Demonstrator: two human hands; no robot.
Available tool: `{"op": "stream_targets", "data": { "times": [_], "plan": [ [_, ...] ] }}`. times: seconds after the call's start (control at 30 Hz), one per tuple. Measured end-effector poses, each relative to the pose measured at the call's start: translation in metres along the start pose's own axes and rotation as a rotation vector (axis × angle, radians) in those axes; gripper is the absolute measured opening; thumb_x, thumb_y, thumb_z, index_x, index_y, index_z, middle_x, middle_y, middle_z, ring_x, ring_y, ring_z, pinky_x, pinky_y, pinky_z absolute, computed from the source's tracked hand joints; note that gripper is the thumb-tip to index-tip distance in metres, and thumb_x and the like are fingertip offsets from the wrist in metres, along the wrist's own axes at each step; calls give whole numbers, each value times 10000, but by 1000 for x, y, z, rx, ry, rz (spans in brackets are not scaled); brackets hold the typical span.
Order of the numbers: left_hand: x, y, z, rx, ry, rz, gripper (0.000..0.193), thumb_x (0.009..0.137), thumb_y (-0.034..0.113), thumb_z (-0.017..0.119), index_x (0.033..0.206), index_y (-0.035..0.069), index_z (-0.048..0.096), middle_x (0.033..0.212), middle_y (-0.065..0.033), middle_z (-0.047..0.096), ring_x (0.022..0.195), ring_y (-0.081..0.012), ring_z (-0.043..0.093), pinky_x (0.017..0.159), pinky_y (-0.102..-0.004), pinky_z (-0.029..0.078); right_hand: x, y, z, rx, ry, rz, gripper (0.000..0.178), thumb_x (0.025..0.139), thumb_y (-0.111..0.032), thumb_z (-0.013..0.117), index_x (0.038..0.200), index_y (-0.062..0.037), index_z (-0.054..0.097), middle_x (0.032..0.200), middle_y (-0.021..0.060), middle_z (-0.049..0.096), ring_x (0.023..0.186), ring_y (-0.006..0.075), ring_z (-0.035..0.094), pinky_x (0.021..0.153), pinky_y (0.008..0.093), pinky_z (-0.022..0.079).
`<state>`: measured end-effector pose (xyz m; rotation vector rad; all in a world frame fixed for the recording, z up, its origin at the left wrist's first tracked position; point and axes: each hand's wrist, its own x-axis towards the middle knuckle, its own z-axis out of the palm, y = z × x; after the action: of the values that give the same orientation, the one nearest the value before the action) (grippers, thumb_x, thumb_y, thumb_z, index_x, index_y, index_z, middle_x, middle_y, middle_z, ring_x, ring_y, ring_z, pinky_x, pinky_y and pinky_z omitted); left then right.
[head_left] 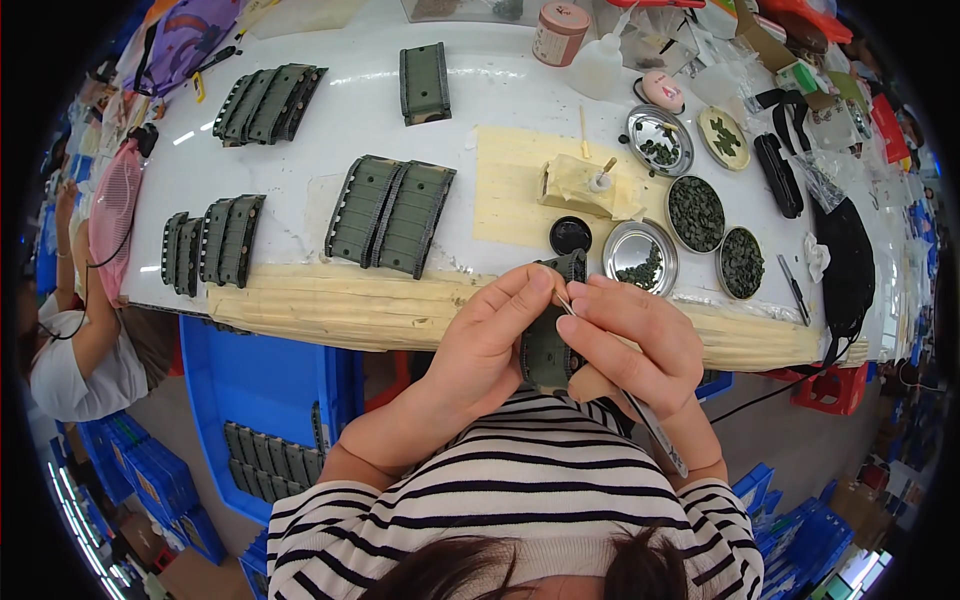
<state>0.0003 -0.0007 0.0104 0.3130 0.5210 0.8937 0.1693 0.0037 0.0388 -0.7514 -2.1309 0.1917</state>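
Close to my chest, at the table's front edge, my left hand (480, 335) pinches the upper part of a dark green curved panel (547, 352) with a toothed edge. My right hand (648, 335) is closed around slim metal tweezers (660, 443), whose tip meets the panel by my left fingertips. Whatever small piece may be at that tip is hidden by my fingers. Just beyond my hands stand a small black round pot (570, 235) and a metal dish (612, 240) with small dark green pieces.
Matching green panels (390, 212) lie in groups on the left of the white table. Round tins (695, 213) of green pieces stand at right, beside a taped block (580, 188). A blue crate (205, 385) with panels sits below left; another person (90, 340) sits far left.
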Motion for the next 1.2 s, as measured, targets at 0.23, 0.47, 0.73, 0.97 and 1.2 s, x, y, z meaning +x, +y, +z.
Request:
{"op": "stream_targets", "data": {
  "times": [0.23, 0.47, 0.73, 0.97, 1.2],
  "plan": [
    [0, -2, -1, 17, 31, 10, 217, 1005, 265, 463, 1001, 65, 546, 925, 6, 568, 858, -68, 540, 783, -222, 462, 0, 0, 1, 7, 2, -2, 317, 786, -270, 676, 959, -4, 676, 931, 119, 639, 881, 265, 674, 776, 385, 583],
    [2, -5, -10, -22, -69, 58, 216, 1012, 242, 451, 1010, 56, 562, 989, -26, 599, 896, -84, 586, 790, -245, 500, -3, 4, 3, 12, 39, 18, 179, 826, -149, 662, 921, 0, 686, 870, 104, 653, 865, 256, 677, 784, 374, 576],
    [-10, 23, 2, 61, 115, 300, 585, 923, -6, 487, 1444, 124, 256, 1300, -140, 473, 1127, -264, 573, 1004, -497, 459, -12, 31, 1, 164, 180, 549, 92, 849, -50, 624, 888, -20, 702, 790, 63, 655, 726, 210, 526, 709, 303, 426],
    [-13, 25, -19, -258, 22, 216, 549, 918, -16, 482, 1426, 64, 291, 1332, -138, 506, 1230, -241, 512, 1105, -529, 339, -13, 39, 15, 15, 117, 542, 73, 842, -92, 660, 873, -48, 708, 765, 39, 650, 724, 206, 491, 675, 303, 412],
    [-11, 26, -17, -308, 8, 226, 431, 984, 103, 423, 1403, 51, 336, 1355, -154, 486, 1231, -281, 503, 1063, -433, 418, -15, 40, 17, -7, 99, 552, 83, 837, -121, 674, 871, -53, 709, 776, 38, 657, 734, 208, 493, 680, 306, 415]
  ]
}}
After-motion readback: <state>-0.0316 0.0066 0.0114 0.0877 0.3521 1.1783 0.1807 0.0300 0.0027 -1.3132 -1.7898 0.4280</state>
